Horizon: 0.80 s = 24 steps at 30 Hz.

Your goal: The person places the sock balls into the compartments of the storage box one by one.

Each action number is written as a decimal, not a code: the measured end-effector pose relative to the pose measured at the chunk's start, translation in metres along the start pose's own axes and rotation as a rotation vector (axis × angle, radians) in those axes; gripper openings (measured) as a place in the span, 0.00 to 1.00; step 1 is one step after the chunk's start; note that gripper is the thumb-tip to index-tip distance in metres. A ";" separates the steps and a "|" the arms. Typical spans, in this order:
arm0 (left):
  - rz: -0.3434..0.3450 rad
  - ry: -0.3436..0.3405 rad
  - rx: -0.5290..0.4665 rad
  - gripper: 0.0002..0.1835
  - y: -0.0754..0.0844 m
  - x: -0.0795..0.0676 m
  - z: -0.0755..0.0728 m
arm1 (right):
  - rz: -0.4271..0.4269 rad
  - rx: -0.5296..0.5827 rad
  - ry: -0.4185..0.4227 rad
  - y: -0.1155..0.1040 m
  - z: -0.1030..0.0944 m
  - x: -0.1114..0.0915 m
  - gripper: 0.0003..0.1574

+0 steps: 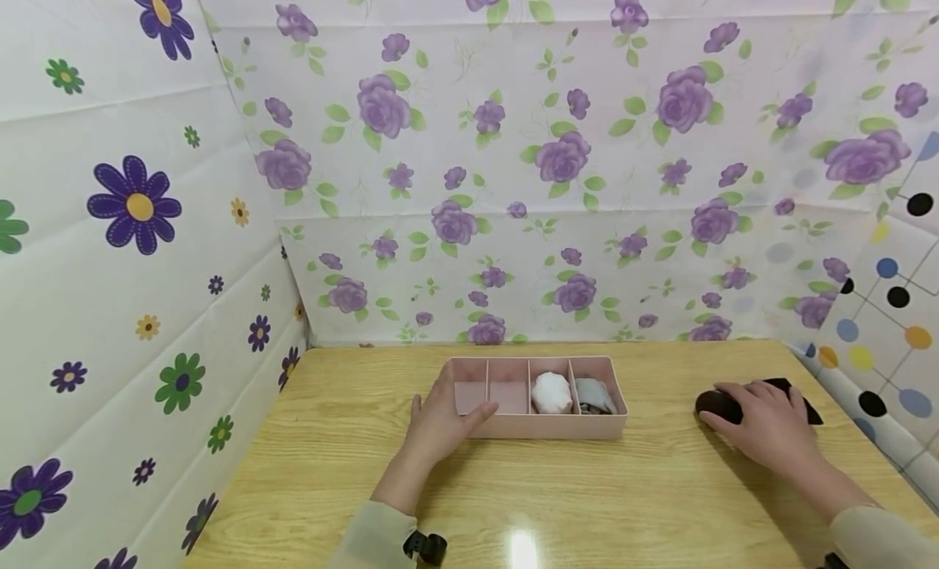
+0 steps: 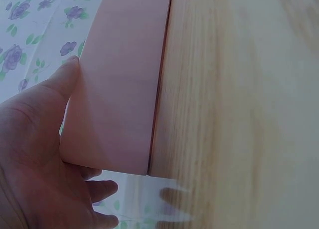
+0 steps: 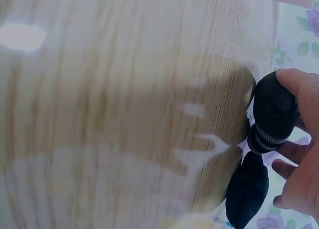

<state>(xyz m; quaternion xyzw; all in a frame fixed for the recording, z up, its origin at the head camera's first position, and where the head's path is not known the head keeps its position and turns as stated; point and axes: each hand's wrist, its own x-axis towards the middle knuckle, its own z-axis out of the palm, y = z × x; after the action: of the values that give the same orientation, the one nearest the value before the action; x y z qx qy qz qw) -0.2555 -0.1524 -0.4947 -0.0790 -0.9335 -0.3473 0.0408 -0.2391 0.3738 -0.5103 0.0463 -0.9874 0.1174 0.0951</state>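
Note:
A pink divided box (image 1: 546, 428) lies lengthwise on the table. My left hand (image 1: 434, 426) holds its left end, the thumb at the front rim and the fingers around the end wall. A white rolled cloth bundle (image 1: 552, 393) sits in the third compartment from the left, and a grey folded cloth (image 1: 594, 396) in the rightmost. At the right, my right hand (image 1: 770, 426) grips a dark rolled sock (image 3: 274, 109) with a pale-striped ribbed band, thumb at one end. Beside it lies another black cloth piece (image 3: 247, 189), partly covered by the hand in the head view.
The wooden table (image 1: 587, 487) reaches back to a floral curtain (image 1: 513, 186). A flower-printed sheet (image 1: 132, 308) bounds the left side and a dotted sheet (image 1: 895, 324) the right, close to the black cloth. The wood is glossy and reflects a bright light.

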 end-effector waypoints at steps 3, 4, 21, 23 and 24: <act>-0.006 -0.006 -0.002 0.63 0.001 -0.001 0.000 | -0.014 0.009 0.017 -0.005 0.000 0.000 0.49; -0.007 -0.006 -0.002 0.63 0.001 -0.001 0.000 | -0.020 0.011 0.023 -0.008 0.000 0.000 0.48; -0.002 0.001 -0.004 0.64 0.003 -0.001 -0.001 | -0.095 0.052 0.101 -0.042 -0.006 0.007 0.43; -0.002 0.000 -0.005 0.64 0.003 -0.001 -0.001 | -0.101 0.060 0.115 -0.046 -0.007 0.007 0.42; -0.003 0.000 -0.006 0.64 0.003 -0.001 -0.001 | -0.103 0.064 0.118 -0.048 -0.007 0.007 0.41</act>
<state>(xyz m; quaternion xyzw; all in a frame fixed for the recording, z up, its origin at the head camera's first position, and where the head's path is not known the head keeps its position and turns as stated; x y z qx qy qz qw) -0.2539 -0.1510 -0.4918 -0.0780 -0.9327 -0.3499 0.0399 -0.2396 0.3287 -0.4914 0.0929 -0.9722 0.1464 0.1573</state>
